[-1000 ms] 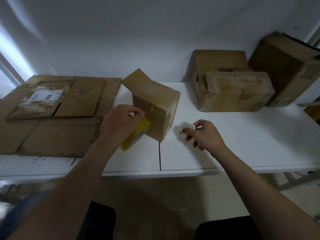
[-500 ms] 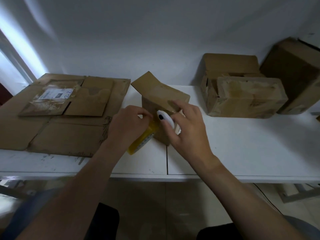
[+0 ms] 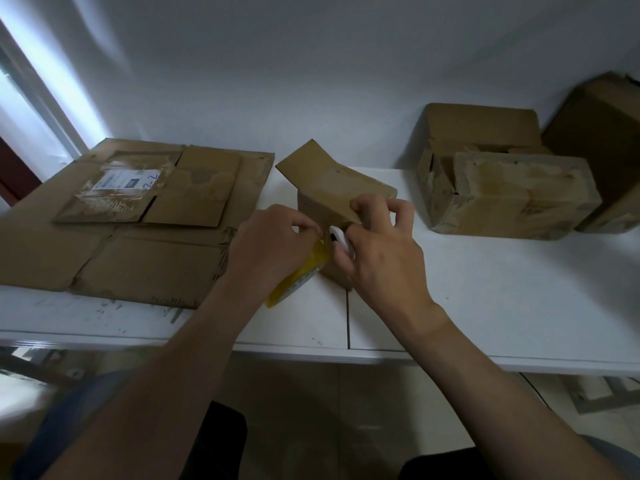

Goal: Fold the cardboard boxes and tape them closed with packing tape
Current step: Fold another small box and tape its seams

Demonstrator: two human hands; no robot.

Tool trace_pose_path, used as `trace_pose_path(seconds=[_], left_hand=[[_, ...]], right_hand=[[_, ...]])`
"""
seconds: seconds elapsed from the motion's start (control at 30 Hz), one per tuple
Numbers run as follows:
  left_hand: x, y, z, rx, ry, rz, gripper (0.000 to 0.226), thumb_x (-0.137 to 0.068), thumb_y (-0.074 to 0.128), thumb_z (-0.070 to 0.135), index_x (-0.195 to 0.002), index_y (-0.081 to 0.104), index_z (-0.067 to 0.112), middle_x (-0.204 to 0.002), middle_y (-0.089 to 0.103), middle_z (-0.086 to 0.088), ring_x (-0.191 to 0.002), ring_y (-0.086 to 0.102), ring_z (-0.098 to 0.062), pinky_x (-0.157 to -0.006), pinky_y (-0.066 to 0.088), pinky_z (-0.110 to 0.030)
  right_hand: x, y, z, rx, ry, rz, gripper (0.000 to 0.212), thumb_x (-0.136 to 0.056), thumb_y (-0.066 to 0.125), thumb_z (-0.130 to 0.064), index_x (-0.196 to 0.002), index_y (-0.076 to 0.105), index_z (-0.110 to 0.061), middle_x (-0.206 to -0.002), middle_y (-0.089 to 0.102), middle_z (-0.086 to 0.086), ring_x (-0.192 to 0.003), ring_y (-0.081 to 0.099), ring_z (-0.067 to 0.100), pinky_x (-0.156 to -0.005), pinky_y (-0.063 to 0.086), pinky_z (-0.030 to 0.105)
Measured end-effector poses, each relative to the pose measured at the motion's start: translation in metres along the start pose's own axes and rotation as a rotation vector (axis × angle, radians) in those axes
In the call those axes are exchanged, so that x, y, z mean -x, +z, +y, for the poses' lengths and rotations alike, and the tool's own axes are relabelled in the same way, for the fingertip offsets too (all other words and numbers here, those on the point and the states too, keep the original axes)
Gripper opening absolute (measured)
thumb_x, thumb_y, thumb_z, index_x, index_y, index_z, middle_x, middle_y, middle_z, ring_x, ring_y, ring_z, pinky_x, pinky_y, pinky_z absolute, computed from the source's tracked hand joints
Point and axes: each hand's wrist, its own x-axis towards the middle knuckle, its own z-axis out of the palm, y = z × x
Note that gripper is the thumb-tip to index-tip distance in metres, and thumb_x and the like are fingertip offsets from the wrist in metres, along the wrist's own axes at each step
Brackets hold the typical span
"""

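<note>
A small cardboard box [image 3: 332,188] stands tilted at the middle of the white table [image 3: 502,299], one flap sticking up to the rear left. My left hand [image 3: 266,251] grips a yellow roll of packing tape [image 3: 301,275] against the box's near left side. My right hand [image 3: 377,251] holds a small white cutter [image 3: 341,239] at the tape beside the box, with its upper fingers curled over the box's top edge.
Flattened cardboard sheets [image 3: 131,216], one with a shipping label, cover the table's left part. Folded boxes [image 3: 512,188] stand at the back right, with a larger box [image 3: 602,133] leaning against the wall behind them. The table's front edge runs just below my wrists.
My right hand came in from the bare table on the right with the white cutter and now sits against the box next to my left hand. The left hand has kept hold of the tape roll.
</note>
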Motion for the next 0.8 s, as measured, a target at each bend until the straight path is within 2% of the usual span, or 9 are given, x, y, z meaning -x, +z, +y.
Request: trace_pose_path(seconds=[0.13, 0.27, 0.43, 0.53, 0.6, 0.67, 0.73, 0.8], left_hand=[[0.000, 0.002, 0.003, 0.007, -0.004, -0.018, 0.023, -0.094, 0.055, 0.050, -0.099, 0.077, 0.043, -0.102, 0.074, 0.012, -0.090, 0.065, -0.011, -0.072, 0.047, -0.029], [0.002, 0.002, 0.007, -0.004, -0.002, -0.008, 0.024, -0.096, 0.055, 0.047, -0.100, 0.078, 0.042, -0.101, 0.074, 0.011, -0.090, 0.065, -0.013, -0.073, 0.046, -0.029], [0.000, -0.002, 0.002, -0.023, -0.017, 0.045, 0.024, -0.098, 0.057, 0.048, -0.104, 0.078, 0.040, -0.104, 0.074, 0.013, -0.084, 0.060, -0.007, -0.069, 0.040, -0.025], [-0.001, -0.008, -0.005, -0.043, -0.040, 0.047, 0.025, -0.098, 0.058, 0.049, -0.109, 0.077, 0.036, -0.104, 0.072, 0.012, -0.086, 0.056, -0.007, -0.074, 0.039, -0.027], [-0.001, -0.009, -0.008, -0.053, -0.056, 0.033, 0.025, -0.099, 0.057, 0.048, -0.110, 0.077, 0.036, -0.101, 0.068, 0.012, -0.085, 0.053, -0.007, -0.072, 0.037, -0.026], [0.000, -0.010, -0.009, -0.043, -0.071, 0.021, 0.023, -0.099, 0.057, 0.047, -0.108, 0.077, 0.037, -0.097, 0.065, 0.013, -0.079, 0.051, -0.006, -0.063, 0.035, -0.022], [0.002, -0.010, -0.011, -0.032, -0.088, 0.002, 0.022, -0.099, 0.058, 0.047, -0.107, 0.076, 0.037, -0.094, 0.060, 0.015, -0.071, 0.048, -0.003, -0.063, 0.037, -0.022], [0.005, -0.011, -0.013, -0.010, -0.106, -0.024, 0.021, -0.099, 0.058, 0.046, -0.108, 0.075, 0.036, -0.096, 0.058, 0.015, -0.070, 0.047, -0.001, -0.070, 0.040, -0.026]], right_hand=[[-0.004, -0.003, -0.003, 0.036, -0.012, -0.021, 0.037, -0.095, 0.059, -0.043, -0.076, 0.074, -0.014, -0.126, 0.055, 0.000, -0.117, 0.043, 0.030, -0.063, 0.053, 0.034], [-0.009, -0.004, -0.004, 0.097, -0.022, -0.018, 0.034, -0.094, 0.063, -0.041, -0.075, 0.075, -0.015, -0.123, 0.055, 0.002, -0.112, 0.043, 0.030, -0.059, 0.047, 0.033], [-0.008, -0.007, 0.008, 0.077, -0.126, -0.094, 0.043, -0.092, 0.052, -0.046, -0.069, 0.071, -0.015, -0.133, 0.050, 0.004, -0.120, 0.039, 0.033, -0.059, 0.052, 0.034], [0.001, -0.009, 0.022, 0.106, -0.189, -0.172, 0.033, -0.082, 0.071, -0.043, -0.060, 0.069, -0.019, -0.148, 0.042, 0.003, -0.129, 0.032, 0.036, -0.061, 0.051, 0.032], [0.005, -0.010, 0.028, 0.033, -0.193, -0.225, 0.031, -0.079, 0.080, -0.045, -0.060, 0.071, -0.022, -0.154, 0.037, 0.000, -0.135, 0.027, 0.034, -0.068, 0.050, 0.031], [0.007, -0.013, 0.034, -0.118, -0.203, -0.232, 0.027, -0.079, 0.081, -0.045, -0.067, 0.073, -0.023, -0.155, 0.038, -0.001, -0.140, 0.027, 0.031, -0.080, 0.052, 0.035], [0.010, -0.016, 0.039, -0.290, -0.209, -0.171, 0.022, -0.083, 0.077, -0.043, -0.077, 0.077, -0.022, -0.152, 0.044, 0.001, -0.140, 0.032, 0.027, -0.098, 0.046, 0.036], [0.013, -0.020, 0.046, -0.339, -0.169, -0.033, 0.018, -0.085, 0.076, -0.040, -0.085, 0.076, -0.022, -0.146, 0.050, 0.002, -0.134, 0.037, 0.026, -0.105, 0.034, 0.025]])
